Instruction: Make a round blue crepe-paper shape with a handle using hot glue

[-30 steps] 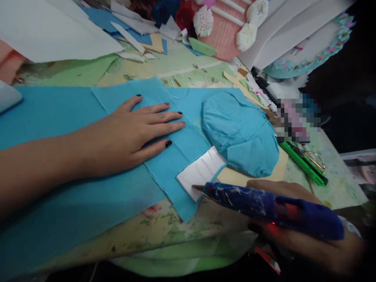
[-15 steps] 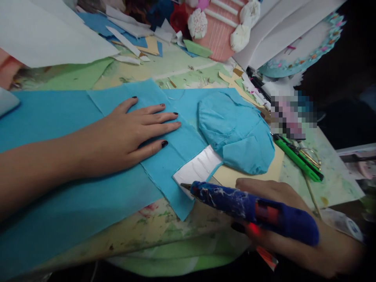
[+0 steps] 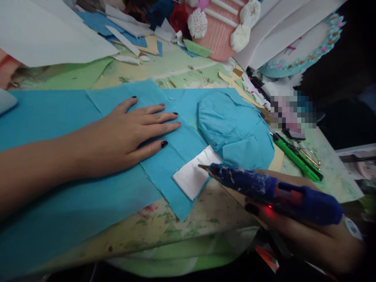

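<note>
My left hand (image 3: 138,129) lies flat, fingers spread, on a sheet of blue crepe-like paper (image 3: 164,168). Wrapped in my right hand (image 3: 311,231) is a blue hot glue gun (image 3: 252,184) with a small red light lit. Its metal tip points left and hovers over, or touches, a white rectangular strip (image 3: 190,176); I cannot tell which. The strip lies on the blue paper, and faint glue lines show on it. Joined to its upper end is a rounded piece covered in blue paper (image 3: 235,125). Part of the right hand is hidden behind the glue gun.
A green utility knife (image 3: 296,156) and gold-handled scissors (image 3: 311,156) lie at the right. Paper scraps (image 3: 129,43), a pink decorated piece (image 3: 220,35) and a round flower-edged piece (image 3: 302,47) are at the back. White paper (image 3: 53,35) covers the back left.
My right hand has moved the glue gun up and to the right, from the strip's lower left end towards its upper right part. The left hand stays in place.
</note>
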Motion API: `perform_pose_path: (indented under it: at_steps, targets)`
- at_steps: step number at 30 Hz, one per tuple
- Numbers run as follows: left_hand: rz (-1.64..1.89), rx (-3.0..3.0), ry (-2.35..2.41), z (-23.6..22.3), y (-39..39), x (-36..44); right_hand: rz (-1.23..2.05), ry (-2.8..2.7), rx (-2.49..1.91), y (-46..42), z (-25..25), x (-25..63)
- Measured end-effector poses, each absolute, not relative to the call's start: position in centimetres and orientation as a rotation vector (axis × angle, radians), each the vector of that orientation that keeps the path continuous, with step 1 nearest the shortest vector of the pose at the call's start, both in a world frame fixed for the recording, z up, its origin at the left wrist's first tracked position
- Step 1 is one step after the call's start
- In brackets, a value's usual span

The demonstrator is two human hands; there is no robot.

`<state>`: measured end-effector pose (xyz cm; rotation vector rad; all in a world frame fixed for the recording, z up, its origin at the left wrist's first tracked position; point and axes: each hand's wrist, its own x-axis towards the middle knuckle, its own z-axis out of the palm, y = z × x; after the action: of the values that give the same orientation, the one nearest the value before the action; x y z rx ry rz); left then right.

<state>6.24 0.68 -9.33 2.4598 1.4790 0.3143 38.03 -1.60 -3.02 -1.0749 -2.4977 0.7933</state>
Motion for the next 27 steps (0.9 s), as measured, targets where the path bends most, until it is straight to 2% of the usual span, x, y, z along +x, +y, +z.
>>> perform_pose_path:
  at_steps: [7,18,23,27]
  targets:
    - [0.301,2.481,1.488,-9.6,0.6,6.0,0.937,-2.704,-0.822,-1.3,-2.7,35.6]
    - [0.349,2.431,1.494,-9.4,0.7,6.2,0.840,-2.386,-1.298,-1.4,-4.0,39.0]
    - [0.274,2.511,1.493,-8.9,0.4,6.3,0.807,-2.420,-1.211,-1.7,-3.8,38.6]
    - [0.506,2.422,1.581,-8.1,0.0,6.1,0.723,-2.527,-1.081,-1.8,-3.7,38.3]
